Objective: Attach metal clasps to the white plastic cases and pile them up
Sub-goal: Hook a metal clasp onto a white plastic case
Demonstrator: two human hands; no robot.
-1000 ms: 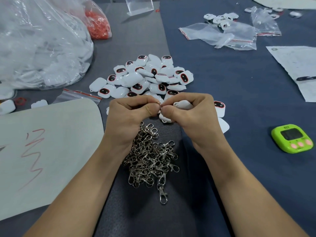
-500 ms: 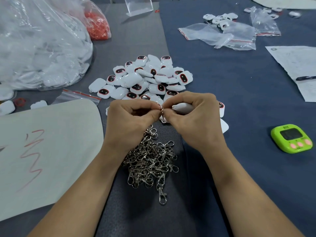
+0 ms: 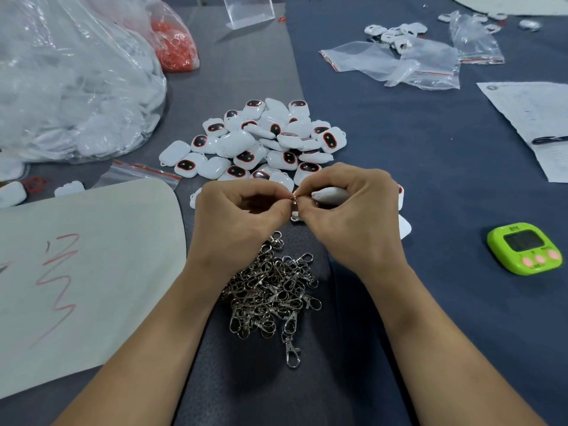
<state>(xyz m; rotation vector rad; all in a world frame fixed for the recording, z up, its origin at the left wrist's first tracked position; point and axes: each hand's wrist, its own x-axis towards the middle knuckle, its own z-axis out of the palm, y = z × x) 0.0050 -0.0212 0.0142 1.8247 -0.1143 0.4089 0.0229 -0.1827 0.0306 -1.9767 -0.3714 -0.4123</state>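
Note:
My left hand [image 3: 236, 219] and my right hand [image 3: 353, 216] meet fingertip to fingertip over the table's middle. Between them sits a small metal clasp [image 3: 295, 199], which my left thumb and forefinger pinch. My right hand grips a white plastic case [image 3: 330, 195], mostly hidden under its fingers, and holds it against the clasp. A heap of white cases with dark red-rimmed windows [image 3: 261, 142] lies just beyond the hands. A pile of silver metal clasps [image 3: 273, 290] lies below them, between my wrists.
A big clear bag of white parts [image 3: 70, 84] and a bag of red pieces [image 3: 175, 47] fill the far left. A pale sheet with red marks [image 3: 80, 265] lies at left. Empty zip bags [image 3: 399, 63], papers [image 3: 534, 121] and a green timer [image 3: 525, 249] lie at right.
Both hands have stayed together at the same spot. The fingers have shifted slightly around the clasp and case, with the hands a little lower than a second ago.

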